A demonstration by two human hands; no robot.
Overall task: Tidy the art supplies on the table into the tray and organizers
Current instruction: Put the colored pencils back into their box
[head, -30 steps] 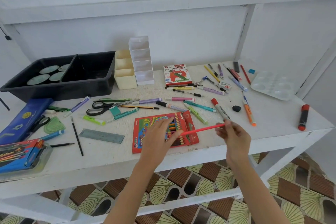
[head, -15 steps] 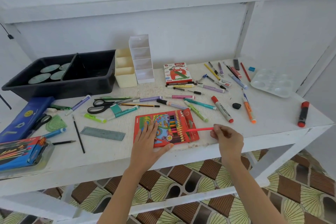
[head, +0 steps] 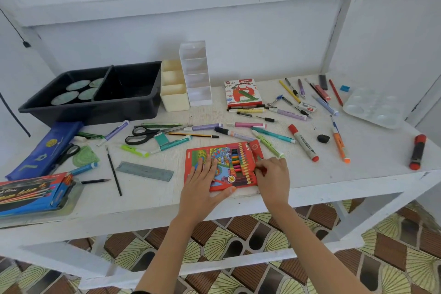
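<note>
A red colour-pencil box [head: 229, 157] lies open-ended at the table's front middle. My left hand [head: 202, 181] rests flat on its left half, thumb at the near edge. At the box's right end my right hand [head: 274, 176] has its fingertips curled round the tail of a red pencil [head: 259, 169], which is almost wholly inside the box. The black two-part tray [head: 95, 112] stands at the back left. A cream organizer [head: 174, 100] and a white organizer [head: 199, 95] stand beside it.
Pens, markers and highlighters lie scattered across the table. Scissors [head: 143, 135] and a grey ruler [head: 144, 170] lie left of the box. A blue pencil case [head: 45, 148] and a blue pencil pack [head: 31, 194] are at far left. An oil pastel box [head: 242, 92] and a palette [head: 374, 107] sit behind.
My right hand moved left and slid the red pencil into the box. My left hand went from the box's opening to lying flat on its left half.
</note>
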